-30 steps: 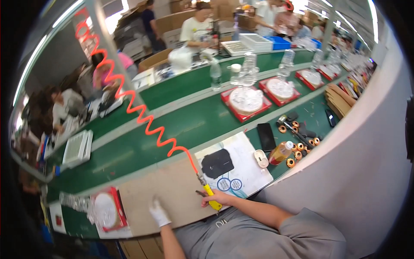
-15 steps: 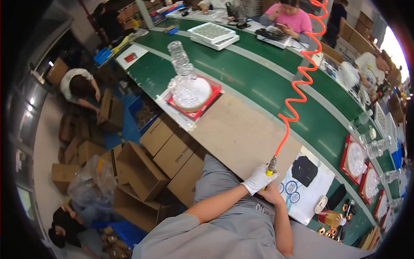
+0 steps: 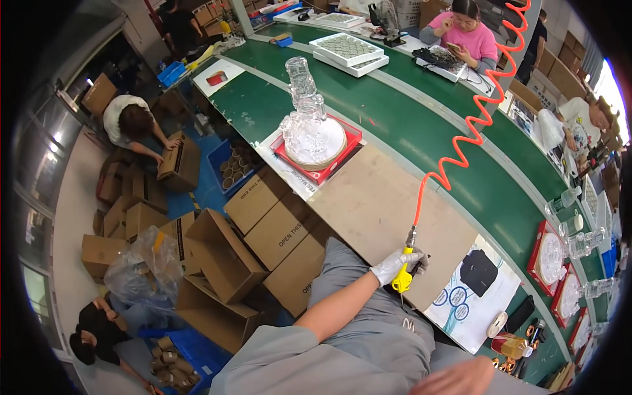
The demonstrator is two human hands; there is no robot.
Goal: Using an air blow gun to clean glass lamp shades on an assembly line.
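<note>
My left hand (image 3: 393,266), in a white glove, is closed around a yellow air blow gun (image 3: 402,280), its thin nozzle pointing down toward my lap. A red coiled air hose (image 3: 442,178) runs from its metal fitting up to the top right. A small dark bit shows by the gloved fingers; I cannot make out what it is. Bare and smeared by motion, my right hand (image 3: 459,380) is low at the bottom edge, over my lap, apart from the gun. Beside the gun lies a tan board (image 3: 388,201) on the bench.
Clear glass-like pieces on a white disc stand in a red tray (image 3: 345,155); similar trays (image 3: 541,260) line the right. A black flat piece (image 3: 479,271) lies on a printed sheet (image 3: 497,299). Open cardboard boxes (image 3: 224,253) crowd the left floor. Co-workers (image 3: 131,122) surround the bench.
My right hand has left the spot beside the blow gun and dropped to the bottom edge. The blow gun has turned and more of its yellow body shows. The view has shifted slightly.
</note>
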